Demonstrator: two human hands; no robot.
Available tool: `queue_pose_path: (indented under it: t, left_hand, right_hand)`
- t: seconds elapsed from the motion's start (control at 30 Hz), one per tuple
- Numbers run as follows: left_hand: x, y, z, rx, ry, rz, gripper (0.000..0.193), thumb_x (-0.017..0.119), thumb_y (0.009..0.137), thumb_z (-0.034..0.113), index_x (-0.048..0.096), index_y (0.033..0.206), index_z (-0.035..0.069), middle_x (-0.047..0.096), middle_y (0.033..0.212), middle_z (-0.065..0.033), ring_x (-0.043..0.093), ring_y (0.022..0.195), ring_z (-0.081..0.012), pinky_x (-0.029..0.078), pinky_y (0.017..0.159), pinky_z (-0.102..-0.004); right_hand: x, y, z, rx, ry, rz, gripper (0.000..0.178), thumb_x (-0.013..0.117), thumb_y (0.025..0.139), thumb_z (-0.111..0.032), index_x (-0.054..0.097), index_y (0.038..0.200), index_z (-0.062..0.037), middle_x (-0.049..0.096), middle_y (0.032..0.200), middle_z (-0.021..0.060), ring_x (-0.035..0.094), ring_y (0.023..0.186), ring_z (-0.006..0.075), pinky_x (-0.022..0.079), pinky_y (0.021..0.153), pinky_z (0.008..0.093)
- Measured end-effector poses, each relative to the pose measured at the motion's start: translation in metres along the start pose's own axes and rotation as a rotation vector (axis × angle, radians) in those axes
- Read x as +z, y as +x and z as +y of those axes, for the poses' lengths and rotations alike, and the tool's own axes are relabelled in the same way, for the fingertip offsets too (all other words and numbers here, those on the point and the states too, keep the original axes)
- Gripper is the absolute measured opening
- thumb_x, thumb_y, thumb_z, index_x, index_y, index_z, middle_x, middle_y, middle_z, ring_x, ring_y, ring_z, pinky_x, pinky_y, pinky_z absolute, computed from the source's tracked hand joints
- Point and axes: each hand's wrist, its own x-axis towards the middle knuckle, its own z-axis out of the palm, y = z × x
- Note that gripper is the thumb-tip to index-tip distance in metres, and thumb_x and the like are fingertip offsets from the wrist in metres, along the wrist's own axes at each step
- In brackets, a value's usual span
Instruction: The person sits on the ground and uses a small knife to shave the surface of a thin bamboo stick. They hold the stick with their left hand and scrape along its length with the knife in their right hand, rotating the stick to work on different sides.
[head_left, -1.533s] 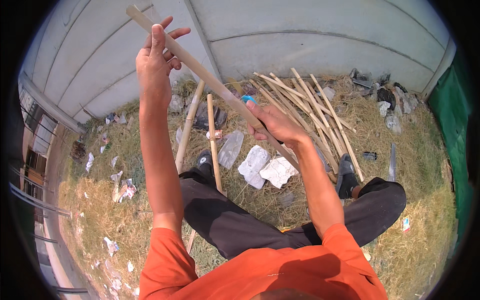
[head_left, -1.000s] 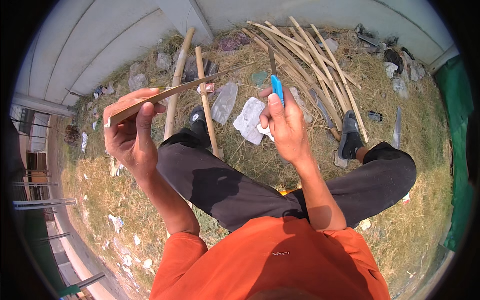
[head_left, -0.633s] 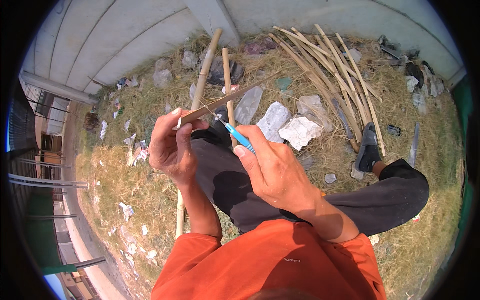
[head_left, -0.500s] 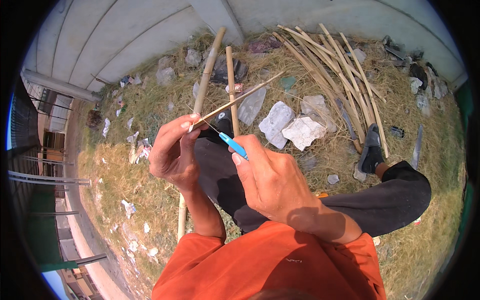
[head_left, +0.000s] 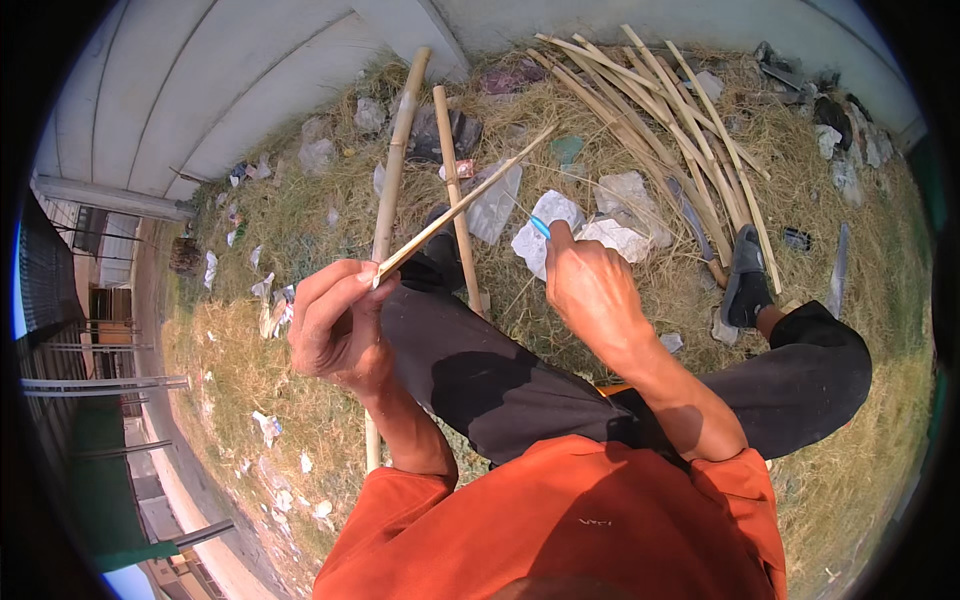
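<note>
My left hand (head_left: 340, 325) pinches the near end of a split bamboo strip (head_left: 468, 204), which slants up and away to the right. In my right hand (head_left: 595, 295) is a slim blue-handled tool (head_left: 540, 227). A thin shaft seems to stick out of its far end, too fine to make out fully. This hand is closed round the handle, apart from the strip and over the pale stones (head_left: 551, 221). Most of the handle is hidden by my fingers.
Two bamboo poles (head_left: 401, 150) lie ahead on dry grass, with a pile of split bamboo strips (head_left: 690, 130) far right. A long blade-like piece (head_left: 838, 270) lies beyond my right foot (head_left: 748, 280). Litter (head_left: 268, 428) dots the left side; a pale wall (head_left: 250, 70) stands behind.
My right hand has moved away from the strip's near end, forward and to the right, with the blue-handled tool. My left hand still holds the strip, nearly in place.
</note>
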Motion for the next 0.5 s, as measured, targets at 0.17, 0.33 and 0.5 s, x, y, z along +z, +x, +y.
queue_pose_path:
  t: [0.17, 0.33, 0.5]
  left_hand:
    - [0.000, -0.003, -0.008, 0.007, -0.019, -0.002, 0.021, 0.070, 0.075, -0.008, 0.064, 0.094, 0.000, 0.061, 0.090, -0.0153, 0.063, 0.077, -0.0206, 0.055, 0.062, -0.0288]
    - [-0.002, 0.007, -0.008, 0.061, -0.095, -0.027, 0.024, 0.075, 0.066, -0.008, 0.067, 0.087, 0.000, 0.064, 0.080, -0.0117, 0.064, 0.072, -0.0210, 0.053, 0.062, -0.0289]
    - [-0.006, 0.005, -0.011, 0.069, -0.144, -0.043, 0.024, 0.074, 0.070, -0.008, 0.064, 0.090, 0.001, 0.065, 0.082, -0.0141, 0.064, 0.071, -0.0220, 0.053, 0.058, -0.0291]
  right_hand:
    - [-0.071, -0.014, -0.056, -0.122, 0.502, -0.079, 0.014, 0.054, 0.091, -0.008, 0.052, 0.103, -0.0007, 0.059, 0.069, 0.0197, 0.060, 0.061, 0.0398, 0.047, 0.053, 0.0446]
    - [-0.089, -0.017, -0.066, -0.213, 0.554, -0.235, 0.016, 0.057, 0.089, -0.007, 0.053, 0.103, -0.0010, 0.059, 0.072, 0.0157, 0.059, 0.060, 0.0368, 0.047, 0.052, 0.0432]
    - [-0.089, -0.019, -0.068, -0.218, 0.538, -0.237, 0.017, 0.058, 0.088, -0.006, 0.053, 0.103, -0.0010, 0.058, 0.071, 0.0157, 0.060, 0.059, 0.0361, 0.046, 0.050, 0.0445]
